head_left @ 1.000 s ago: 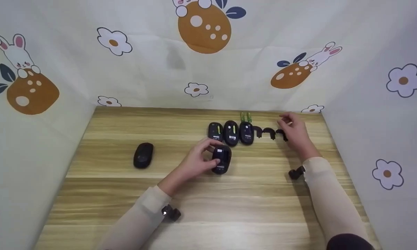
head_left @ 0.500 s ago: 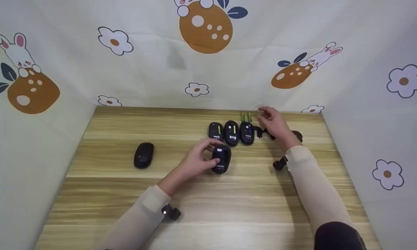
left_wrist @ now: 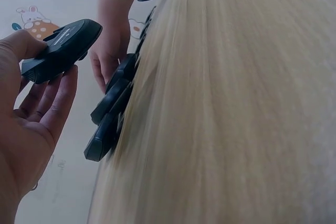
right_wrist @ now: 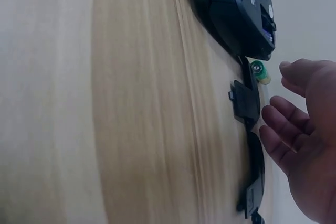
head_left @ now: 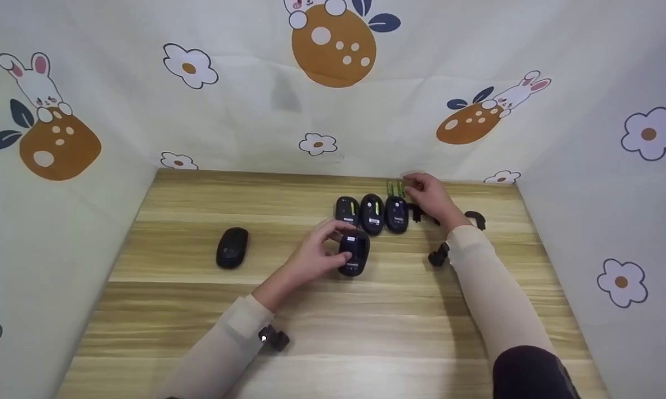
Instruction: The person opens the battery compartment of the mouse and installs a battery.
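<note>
My left hand (head_left: 322, 249) holds a black computer mouse (head_left: 355, 260) underside up, thumb across it and fingers beneath, raised off the table in the left wrist view. At the back, my right hand (head_left: 430, 194) reaches with its fingertips right at a pair of green batteries (head_left: 391, 189). No object shows between its loosely bent fingers (right_wrist: 283, 119) in the right wrist view, where one battery (right_wrist: 258, 70) lies just past them. Below the batteries, a row of three upturned mice (head_left: 372, 214) shows yellow-green batteries in the left two.
Thin black arched battery covers (head_left: 477, 218) lie right of the row, partly hidden under my right hand. Another black mouse (head_left: 232, 247) lies top up on the left of the wooden table (head_left: 333, 332). A patterned cloth wall (head_left: 244, 122) borders the table's back edge.
My right hand has moved left from the rightmost battery cover to the batteries, uncovering that cover. My left hand keeps holding the mouse in the same spot.
</note>
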`<state>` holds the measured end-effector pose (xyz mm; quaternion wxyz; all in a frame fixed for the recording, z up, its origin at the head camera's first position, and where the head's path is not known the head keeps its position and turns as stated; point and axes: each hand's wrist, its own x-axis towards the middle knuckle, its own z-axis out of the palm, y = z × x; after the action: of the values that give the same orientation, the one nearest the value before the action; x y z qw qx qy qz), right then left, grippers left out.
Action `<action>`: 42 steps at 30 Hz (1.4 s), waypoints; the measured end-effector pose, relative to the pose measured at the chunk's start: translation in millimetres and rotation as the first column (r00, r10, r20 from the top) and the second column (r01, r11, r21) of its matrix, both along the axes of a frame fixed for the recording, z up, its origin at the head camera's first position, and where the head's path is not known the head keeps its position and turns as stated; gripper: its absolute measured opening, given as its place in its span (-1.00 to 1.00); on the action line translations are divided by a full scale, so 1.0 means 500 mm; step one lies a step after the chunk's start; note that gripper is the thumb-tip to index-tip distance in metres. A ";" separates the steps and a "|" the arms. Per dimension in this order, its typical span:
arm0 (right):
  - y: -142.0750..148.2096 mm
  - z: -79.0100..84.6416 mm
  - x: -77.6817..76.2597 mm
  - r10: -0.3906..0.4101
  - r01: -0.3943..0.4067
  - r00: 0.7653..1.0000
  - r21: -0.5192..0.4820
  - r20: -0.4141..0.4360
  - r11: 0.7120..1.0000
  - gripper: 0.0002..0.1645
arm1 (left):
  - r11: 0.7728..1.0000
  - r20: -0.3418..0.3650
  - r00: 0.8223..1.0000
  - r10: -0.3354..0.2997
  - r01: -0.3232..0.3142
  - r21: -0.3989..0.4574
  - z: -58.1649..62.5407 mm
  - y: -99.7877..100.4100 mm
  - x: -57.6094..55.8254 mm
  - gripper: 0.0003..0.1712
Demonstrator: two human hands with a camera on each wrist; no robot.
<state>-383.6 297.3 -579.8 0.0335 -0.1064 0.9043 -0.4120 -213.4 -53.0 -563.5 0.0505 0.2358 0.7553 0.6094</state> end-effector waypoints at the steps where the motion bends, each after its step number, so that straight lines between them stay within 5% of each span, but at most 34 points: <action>1: -0.001 -0.001 -0.002 -0.003 0.003 1.000 -0.004 0.003 1.000 -0.53 | 1.000 0.000 1.000 0.000 0.000 0.000 0.001 0.000 0.000 -0.37; 29: -0.009 -0.019 -0.022 0.049 -0.050 0.998 0.034 0.040 0.998 -0.49 | 1.000 0.044 0.999 0.019 -0.019 -0.005 0.004 -0.002 0.003 -0.34; 42: -0.007 -0.025 -0.018 0.011 -0.008 0.999 0.070 -0.040 0.998 -0.47 | 1.000 0.042 0.999 0.013 -0.014 0.009 -0.003 -0.005 0.001 -0.35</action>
<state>-392.8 293.9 -592.5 0.0208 -0.1177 0.9181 -0.3779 -212.9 -55.6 -565.0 0.0611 0.2182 0.7530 0.6179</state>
